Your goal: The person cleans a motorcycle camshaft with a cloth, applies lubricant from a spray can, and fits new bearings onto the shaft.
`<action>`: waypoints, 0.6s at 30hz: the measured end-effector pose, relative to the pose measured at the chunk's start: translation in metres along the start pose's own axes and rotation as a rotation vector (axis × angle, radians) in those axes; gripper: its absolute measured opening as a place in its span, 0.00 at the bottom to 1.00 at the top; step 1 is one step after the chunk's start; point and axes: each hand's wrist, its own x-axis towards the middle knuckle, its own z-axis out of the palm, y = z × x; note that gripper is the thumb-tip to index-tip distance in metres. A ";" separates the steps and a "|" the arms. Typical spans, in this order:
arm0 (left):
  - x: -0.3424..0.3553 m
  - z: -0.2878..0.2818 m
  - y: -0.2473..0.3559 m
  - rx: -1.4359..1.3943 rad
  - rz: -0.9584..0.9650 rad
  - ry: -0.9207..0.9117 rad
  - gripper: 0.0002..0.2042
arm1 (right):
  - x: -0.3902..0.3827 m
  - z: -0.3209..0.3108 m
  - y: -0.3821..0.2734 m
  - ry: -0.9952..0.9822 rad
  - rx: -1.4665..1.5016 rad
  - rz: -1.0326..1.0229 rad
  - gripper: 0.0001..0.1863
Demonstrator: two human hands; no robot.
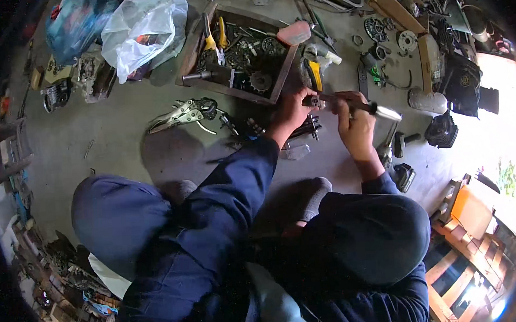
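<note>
the right hand [355, 127] is curled around a long metal tool [357, 100] whose bright end sticks out on that hand's right, while the left hand [292, 117] pinches a small dark metal piece [312, 101] between thumb and fingers, at the tool's other end; whether tool and piece are joined, i cannot tell. just beside the left hand, toward the person, some dark metal rods [307, 127] lie on the grey floor [117, 142], with a crumpled clear bag [297, 152] near them. just beyond the left hand is a yellow and black handle [314, 75]. to the left of the left hand, locking pliers [180, 115] lie on the floor. beyond the left hand, a wooden tray [286, 72] holds a toothed wheel [261, 81], many small metal parts and yellow-handled pliers [210, 42], and a reddish pad [294, 33] lies over its far right corner. to the right of the right hand are a pale roll [427, 101] and a black block [441, 130], with a black bag [463, 83] farther out. well apart from the left hand, far to its left, sits a white plastic bag [145, 33] next to a blue bag [75, 28].
</note>
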 end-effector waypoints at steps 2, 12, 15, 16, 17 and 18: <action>0.001 0.001 0.003 -0.001 -0.002 -0.010 0.21 | -0.007 0.007 0.005 0.021 0.112 0.057 0.06; -0.006 0.004 0.004 -0.040 0.004 0.032 0.19 | 0.002 -0.004 -0.011 0.076 0.218 0.212 0.06; -0.002 0.011 0.012 -0.066 0.013 -0.001 0.18 | -0.019 0.027 0.031 -0.114 -0.076 0.130 0.06; -0.002 0.010 0.011 -0.097 -0.022 -0.044 0.18 | -0.020 0.029 0.033 -0.100 0.037 0.147 0.06; 0.001 0.004 -0.004 -0.074 -0.018 -0.027 0.18 | -0.011 0.034 0.025 -0.079 0.169 0.144 0.06; 0.006 -0.001 -0.019 -0.094 0.047 0.034 0.18 | 0.000 0.036 0.018 -0.067 0.141 0.089 0.06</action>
